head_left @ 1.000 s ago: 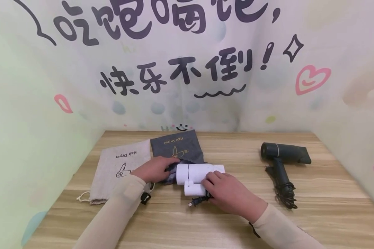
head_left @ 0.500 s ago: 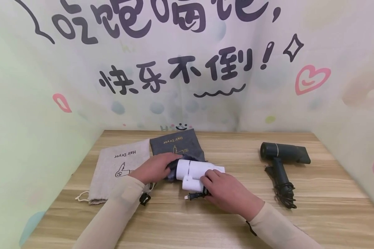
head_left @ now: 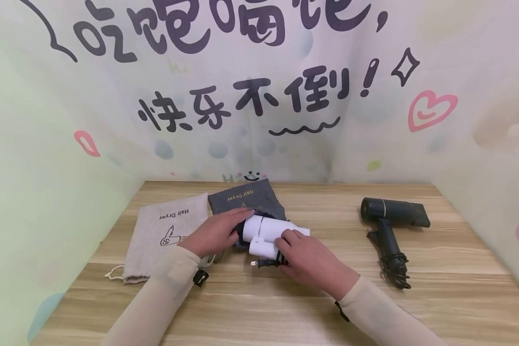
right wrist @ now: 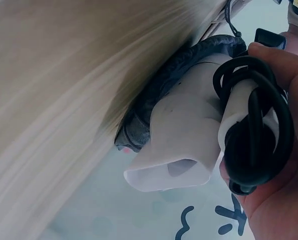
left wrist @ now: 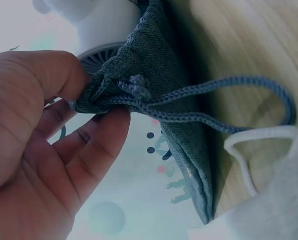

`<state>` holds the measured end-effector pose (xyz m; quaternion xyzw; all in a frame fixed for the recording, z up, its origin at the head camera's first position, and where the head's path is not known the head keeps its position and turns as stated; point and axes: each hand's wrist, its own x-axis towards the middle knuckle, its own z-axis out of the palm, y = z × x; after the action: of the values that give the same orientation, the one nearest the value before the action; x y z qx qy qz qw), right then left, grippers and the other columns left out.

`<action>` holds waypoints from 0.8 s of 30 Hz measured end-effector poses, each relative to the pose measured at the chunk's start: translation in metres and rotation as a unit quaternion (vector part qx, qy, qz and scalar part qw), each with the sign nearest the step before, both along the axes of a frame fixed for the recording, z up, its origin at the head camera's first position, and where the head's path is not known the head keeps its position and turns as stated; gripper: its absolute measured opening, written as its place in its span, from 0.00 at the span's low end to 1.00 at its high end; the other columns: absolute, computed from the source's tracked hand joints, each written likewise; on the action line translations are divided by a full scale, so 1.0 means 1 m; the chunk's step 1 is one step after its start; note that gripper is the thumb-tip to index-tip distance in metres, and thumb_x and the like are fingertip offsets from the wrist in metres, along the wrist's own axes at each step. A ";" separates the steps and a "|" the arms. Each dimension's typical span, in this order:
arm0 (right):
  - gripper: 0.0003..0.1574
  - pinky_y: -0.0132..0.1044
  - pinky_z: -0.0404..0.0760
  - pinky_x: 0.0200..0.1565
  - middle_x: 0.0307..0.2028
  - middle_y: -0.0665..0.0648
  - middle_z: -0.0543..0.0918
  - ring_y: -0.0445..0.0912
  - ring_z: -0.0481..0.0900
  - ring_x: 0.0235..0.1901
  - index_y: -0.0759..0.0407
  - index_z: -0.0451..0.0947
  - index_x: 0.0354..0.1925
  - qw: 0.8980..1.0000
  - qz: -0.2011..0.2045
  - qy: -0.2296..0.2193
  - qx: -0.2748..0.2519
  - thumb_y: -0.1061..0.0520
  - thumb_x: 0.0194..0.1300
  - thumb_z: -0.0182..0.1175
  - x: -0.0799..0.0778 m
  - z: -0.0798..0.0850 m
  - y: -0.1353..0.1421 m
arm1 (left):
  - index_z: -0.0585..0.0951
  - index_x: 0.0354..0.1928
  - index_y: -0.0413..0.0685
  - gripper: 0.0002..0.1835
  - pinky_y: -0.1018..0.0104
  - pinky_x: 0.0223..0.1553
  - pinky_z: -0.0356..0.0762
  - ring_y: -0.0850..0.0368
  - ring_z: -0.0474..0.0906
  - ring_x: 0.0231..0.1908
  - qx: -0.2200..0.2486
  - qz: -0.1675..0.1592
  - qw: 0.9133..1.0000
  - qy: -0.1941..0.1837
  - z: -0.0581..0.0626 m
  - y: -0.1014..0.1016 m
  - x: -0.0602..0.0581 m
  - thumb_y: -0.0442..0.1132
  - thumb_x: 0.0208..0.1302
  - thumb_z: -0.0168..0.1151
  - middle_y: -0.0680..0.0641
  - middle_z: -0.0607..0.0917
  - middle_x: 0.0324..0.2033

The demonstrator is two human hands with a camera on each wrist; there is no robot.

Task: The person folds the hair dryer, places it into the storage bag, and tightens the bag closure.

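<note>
Working over a wood-grain table [head_left: 285, 312], facing a lettered wall [head_left: 225, 163]. Pinching the mouth of a dark drawstring bag [head_left: 259, 194] between thumb and fingers of the left hand [head_left: 218, 233], apparently parting the cloth at the rear end of the white hair dryer [head_left: 277, 228]. Gripping its folded handle [head_left: 261, 248] with the right hand [head_left: 315, 265], probably pinning the coiled black cord [right wrist: 288, 120] against it. Finding a beige bag [head_left: 166, 216] partly hidden by the left hand, a black hair dryer [head_left: 398, 212] well apart at right, perhaps set there for elbow room. Reading upside-down "Hair Dryer" on both bags, "快乐不倒!" on the wall, no brand.
</note>
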<state>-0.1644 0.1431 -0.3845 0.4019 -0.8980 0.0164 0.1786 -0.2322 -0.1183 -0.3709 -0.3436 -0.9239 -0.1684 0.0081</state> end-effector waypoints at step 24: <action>0.27 0.40 0.79 0.28 0.36 0.55 0.76 0.47 0.76 0.32 0.59 0.76 0.42 0.996 -0.067 0.037 -0.044 0.43 0.54 0.73 -0.002 -0.002 -0.010 | 0.69 0.71 0.45 0.35 0.68 0.36 0.74 0.56 0.79 0.48 0.031 -0.026 0.997 0.058 0.000 0.005 0.007 0.28 0.59 0.61 0.48 0.70 0.70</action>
<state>-0.1663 0.1327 -0.3865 0.3332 -0.9140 0.0293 0.2297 -0.2256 -0.1129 -0.3710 -0.3765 -0.9069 -0.1764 0.0679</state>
